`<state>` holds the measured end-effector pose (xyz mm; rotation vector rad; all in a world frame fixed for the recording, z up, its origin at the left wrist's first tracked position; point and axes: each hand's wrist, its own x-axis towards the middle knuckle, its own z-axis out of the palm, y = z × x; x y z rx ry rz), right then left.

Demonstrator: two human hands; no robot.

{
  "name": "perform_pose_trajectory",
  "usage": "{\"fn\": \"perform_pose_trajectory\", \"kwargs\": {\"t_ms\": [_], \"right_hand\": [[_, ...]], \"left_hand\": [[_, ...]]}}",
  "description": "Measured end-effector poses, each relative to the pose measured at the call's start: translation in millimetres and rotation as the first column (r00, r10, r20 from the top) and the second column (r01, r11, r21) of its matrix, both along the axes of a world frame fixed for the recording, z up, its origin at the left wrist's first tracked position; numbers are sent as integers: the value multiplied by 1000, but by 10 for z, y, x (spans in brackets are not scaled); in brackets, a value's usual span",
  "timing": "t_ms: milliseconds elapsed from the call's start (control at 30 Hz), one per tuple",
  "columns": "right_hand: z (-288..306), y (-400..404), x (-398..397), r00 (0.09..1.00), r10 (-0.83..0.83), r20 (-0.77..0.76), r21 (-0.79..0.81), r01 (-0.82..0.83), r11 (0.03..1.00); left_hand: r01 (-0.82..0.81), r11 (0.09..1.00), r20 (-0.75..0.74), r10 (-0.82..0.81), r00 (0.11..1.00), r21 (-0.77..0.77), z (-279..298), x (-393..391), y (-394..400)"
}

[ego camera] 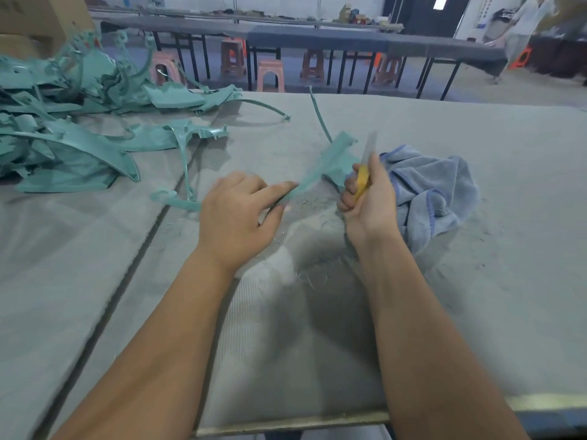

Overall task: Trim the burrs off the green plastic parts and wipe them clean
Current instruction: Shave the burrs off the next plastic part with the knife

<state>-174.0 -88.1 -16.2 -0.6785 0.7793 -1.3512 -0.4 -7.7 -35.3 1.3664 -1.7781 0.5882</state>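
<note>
**Kid:** On the grey table (476, 128), what is the person holding?

**Helper:** One long green plastic part (330, 160). It lies between the two hands. The left hand (236, 214) pinches its near end with the thumb and first finger.

**Kid:** And the other hand?

**Helper:** The right hand (368, 198) is curled tight round a yellow knife (363, 182). The blade sticks up and away, and it looks blurry.

**Kid:** Which way does the part point?

**Helper:** It slants from the left hand up and off to the right, so its far end sits just beside the knife. The knife hand is nearer that end. I think the blade has to slide along the part's long edge to shave the rough bits off.

**Kid:** Where is the wiping rag?

**Helper:** A blue cloth (428, 188) lies bunched up just behind the right hand.

**Kid:** Are there more parts?

**Helper:** Yes, a big pile of green parts (63, 128) waits far off to the left.
</note>
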Motion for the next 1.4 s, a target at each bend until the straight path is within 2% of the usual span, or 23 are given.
{"fn": "perform_pose_trajectory", "kwargs": {"t_ms": [133, 267, 300, 367, 433, 500, 567, 633, 700, 733, 800, 833, 867, 900, 933, 967, 1000, 1033, 1067, 1133, 1300, 1367, 1400], "right_hand": [[35, 47, -24, 995, 103, 13, -99, -101, 990], [34, 38, -92, 939, 200, 279, -138, -167, 976], [32, 16, -109, 938, 202, 283, -156, -162, 974], [29, -18, -105, 985, 154, 73, -184, -138, 973], [23, 4, -45, 983, 72, -169, -193, -105, 976], [22, 47, 11, 985, -46, -166, -236, 6, 972], [62, 102, 67, 981, -195, -23, -337, 176, 925], [96, 137, 103, 901, -433, 30, -464, 396, 792], [100, 156, 111, 749, -662, -35, -619, 504, 603], [83, 153, 119, 673, -732, -105, -683, 487, 545], [27, 134, 135, 526, -804, -279, -798, 339, 499], [-23, 126, 148, 472, -803, -363, -838, 212, 503], [-75, 123, 174, 452, -773, -445, -844, 76, 531], [-119, 123, 211, 450, -711, -541, -811, -54, 583], [-158, 124, 251, 440, -633, -636, -751, -165, 640], [-196, 115, 287, 420, -548, -723, -674, -255, 693], [-223, 107, 316, 403, -460, -791, -592, -317, 741], [-245, 96, 331, 394, -377, -838, -518, -359, 777], [-264, 84, 332, 389, -307, -868, -457, -385, 802], [-288, 71, 319, 390, -254, -885, -411, -397, 821], [-236, 108, 324, 517, -223, -826, -417, -296, 859], [-214, 112, 334, 571, -227, -789, -434, -257, 863], [-206, 110, 337, 589, -244, -770, -450, -231, 863]], "left_hand": [[-93, 988, 55, 100, 993, -126, -35, 80, -66], [-166, 962, 43, 179, 983, -218, -62, 114, -115], [-167, 962, 42, 180, 983, -218, -64, 109, -125], [-160, 967, 36, 171, 985, -200, -71, 107, -133], [-156, 975, 27, 162, 986, -159, -80, 111, -136], [-199, 978, 9, 200, 980, -56, -97, 101, -129], [-269, 959, -7, 271, 962, 90, -122, 69, -133], [-258, 946, -69, 276, 959, 195, -128, 39, -134], [-192, 959, -149, 226, 963, 210, -100, 20, -122], [-172, 963, -166, 207, 964, 207, -91, 21, -115], [-88, 964, -249, 152, 956, 250, -89, 27, -100], [21, 954, -387, 101, 917, 298, -90, 24, -104], [169, 930, -588, 59, 807, 326, -66, 14, -98], [317, 903, -784, 34, 620, 290, -29, 3, -102], [417, 882, -915, 39, 402, 220, 3, 8, -117], [480, 863, -976, 60, 211, 157, 25, 28, -133], [508, 852, -992, 91, 90, 125, 37, 53, -145], [512, 851, -993, 117, 30, 116, 43, 78, -154], [496, 859, -991, 135, 14, 124, 41, 86, -155], [426, 889, -986, 161, 53, 168, 18, 84, -171], [428, 848, -935, 196, 296, 313, -11, 103, -204], [498, 804, -932, 183, 312, 324, 2, 112, -191], [523, 796, -942, 170, 290, 304, 7, 109, -185]]}}
